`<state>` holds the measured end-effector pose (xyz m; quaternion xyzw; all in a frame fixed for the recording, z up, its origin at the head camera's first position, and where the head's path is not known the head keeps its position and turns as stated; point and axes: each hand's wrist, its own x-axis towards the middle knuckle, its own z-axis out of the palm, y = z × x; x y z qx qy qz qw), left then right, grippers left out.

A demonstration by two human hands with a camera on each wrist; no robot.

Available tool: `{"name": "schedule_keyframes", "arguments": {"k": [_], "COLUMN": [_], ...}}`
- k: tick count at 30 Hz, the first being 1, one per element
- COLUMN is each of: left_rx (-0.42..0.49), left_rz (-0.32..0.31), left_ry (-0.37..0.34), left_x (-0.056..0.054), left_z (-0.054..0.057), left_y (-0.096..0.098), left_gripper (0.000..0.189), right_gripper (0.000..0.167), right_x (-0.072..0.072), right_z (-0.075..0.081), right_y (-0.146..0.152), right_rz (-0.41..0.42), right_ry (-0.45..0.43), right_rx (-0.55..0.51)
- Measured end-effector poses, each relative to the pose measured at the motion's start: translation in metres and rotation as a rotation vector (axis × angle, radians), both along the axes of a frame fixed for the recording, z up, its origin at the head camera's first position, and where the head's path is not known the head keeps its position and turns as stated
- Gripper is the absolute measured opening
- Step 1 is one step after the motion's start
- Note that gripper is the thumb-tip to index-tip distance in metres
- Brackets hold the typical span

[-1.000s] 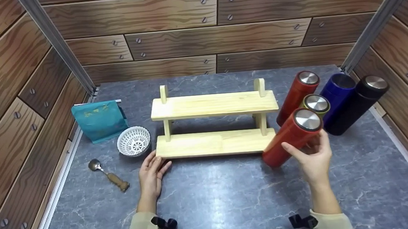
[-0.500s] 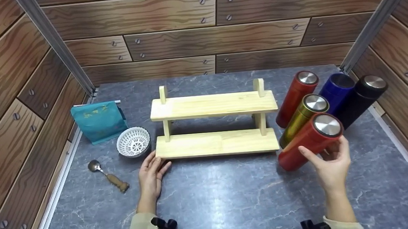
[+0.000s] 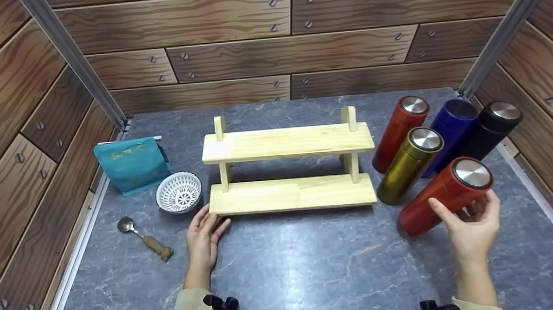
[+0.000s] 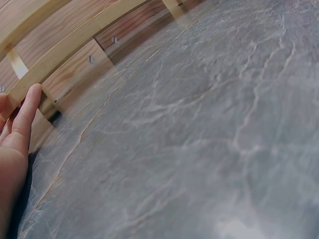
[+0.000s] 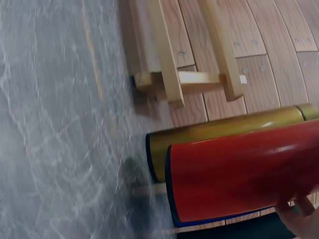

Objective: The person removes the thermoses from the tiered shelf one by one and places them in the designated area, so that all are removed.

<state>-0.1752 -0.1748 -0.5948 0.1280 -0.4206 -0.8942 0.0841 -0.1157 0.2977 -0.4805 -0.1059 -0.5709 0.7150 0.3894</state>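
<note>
My right hand (image 3: pixel 473 226) grips a red thermos (image 3: pixel 435 201) with a steel lid, thumb on its near side. In the right wrist view, the red thermos (image 5: pixel 234 174) overlaps a gold thermos (image 5: pixel 199 142); whether its base touches the table is unclear. That gold thermos (image 3: pixel 406 170) stands just left of it in the head view. My left hand (image 3: pixel 202 240) holds the front left corner of a two-tier wooden shelf (image 3: pixel 291 195). Up close in the left wrist view, fingertips (image 4: pixel 34 92) meet the edge of the lower board. Both tiers of the shelf are bare.
Behind the gold thermos stand another red thermos (image 3: pixel 401 131), a blue cup (image 3: pixel 454 125) and a black thermos (image 3: pixel 489 128). On the left are a teal bag (image 3: pixel 133 165), a white patterned bowl (image 3: pixel 179 193) and a wooden-handled spoon (image 3: pixel 151 242). Wood-patterned walls enclose the table.
My right hand has carried the red thermos rightward and slightly toward me, away from the shelf, uncovering the gold thermos. My left hand stays at the shelf corner.
</note>
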Motion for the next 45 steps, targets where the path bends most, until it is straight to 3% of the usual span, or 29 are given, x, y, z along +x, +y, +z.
{"name": "schedule_keyframes", "arguments": {"k": [10,21,32,45], "left_rx": [0.014,0.01,-0.01,0.011], "left_rz": [0.005,0.003,0.005,0.005], "left_ry": [-0.007,-0.002,-0.016,-0.006], "left_x": [0.001,0.0,0.0,-0.001], "left_z": [0.001,0.001,0.001,0.001], "left_y": [0.0,0.0,0.0,0.0], "left_gripper": [0.042,0.041,0.044,0.041], "right_gripper": [0.081,0.083,0.084,0.083], "right_x": [-0.016,-0.046,-0.066,-0.08], "right_z": [0.0,-0.008,-0.011,-0.012], "right_y": [0.019,0.039,0.048,0.05], "right_rz": [-0.078,-0.068,-0.113,-0.104], "right_ry": [-0.08,-0.071,-0.132,-0.139], "right_rx": [0.046,0.049,0.092,0.094]}}
